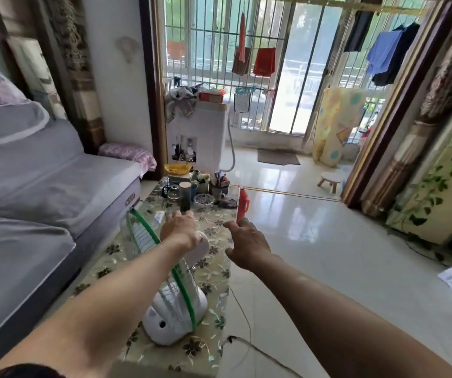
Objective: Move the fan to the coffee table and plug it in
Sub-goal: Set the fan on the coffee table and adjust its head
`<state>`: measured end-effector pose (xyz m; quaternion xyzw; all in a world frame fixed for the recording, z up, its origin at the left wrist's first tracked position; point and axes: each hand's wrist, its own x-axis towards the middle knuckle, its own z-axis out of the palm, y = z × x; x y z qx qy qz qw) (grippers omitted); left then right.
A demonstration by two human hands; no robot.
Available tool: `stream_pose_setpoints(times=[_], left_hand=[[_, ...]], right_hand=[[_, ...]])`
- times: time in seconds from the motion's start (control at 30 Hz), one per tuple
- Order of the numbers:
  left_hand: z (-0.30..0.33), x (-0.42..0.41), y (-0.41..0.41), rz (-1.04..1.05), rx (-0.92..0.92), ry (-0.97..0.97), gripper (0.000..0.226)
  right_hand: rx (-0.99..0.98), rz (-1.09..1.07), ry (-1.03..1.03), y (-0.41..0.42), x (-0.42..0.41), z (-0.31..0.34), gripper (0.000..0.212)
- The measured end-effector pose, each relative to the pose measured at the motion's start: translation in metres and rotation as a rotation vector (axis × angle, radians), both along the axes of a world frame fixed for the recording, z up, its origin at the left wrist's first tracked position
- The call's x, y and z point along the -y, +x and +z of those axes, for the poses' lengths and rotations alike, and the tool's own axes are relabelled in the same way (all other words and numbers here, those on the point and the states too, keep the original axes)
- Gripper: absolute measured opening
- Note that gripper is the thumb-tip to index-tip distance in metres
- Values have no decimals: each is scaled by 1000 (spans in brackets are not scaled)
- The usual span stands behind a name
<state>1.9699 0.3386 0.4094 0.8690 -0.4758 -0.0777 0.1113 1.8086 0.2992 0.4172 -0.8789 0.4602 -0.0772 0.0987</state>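
A small white fan (175,309) with a green-rimmed grille stands on the coffee table (115,257), which has a floral cover. My left hand (179,227) rests on top of the fan's motor housing at the back of the grille, fingers curled over it. Just right of the fan, my right hand (246,244) hovers over the table's right edge with fingers spread, holding nothing. The fan's thin cord (242,312) trails off the table's right side to the floor. No plug or socket is visible.
Cups, a glass pot, a pen holder and bowls (192,186) crowd the table's far end, with a red flask (242,204) on the floor beside it. A grey sofa (42,186) runs along the left. Tiled floor (328,241) lies to the right, with a black cable (260,350).
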Motion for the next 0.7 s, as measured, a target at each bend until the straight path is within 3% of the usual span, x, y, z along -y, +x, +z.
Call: stream_pose_setpoints(times=[0.23,0.5,0.7], left_hand=[[-18,42,-6,150,-40,50,49],[-50,59,-12,332,-83,74,79],[-74,69,-15,456,-94,107,78]], right_hand=[[-30,158,37,12,71,-21,61],[-68,434,49,34,125,-60,61],[-163,567,82,44,150,-98,63]])
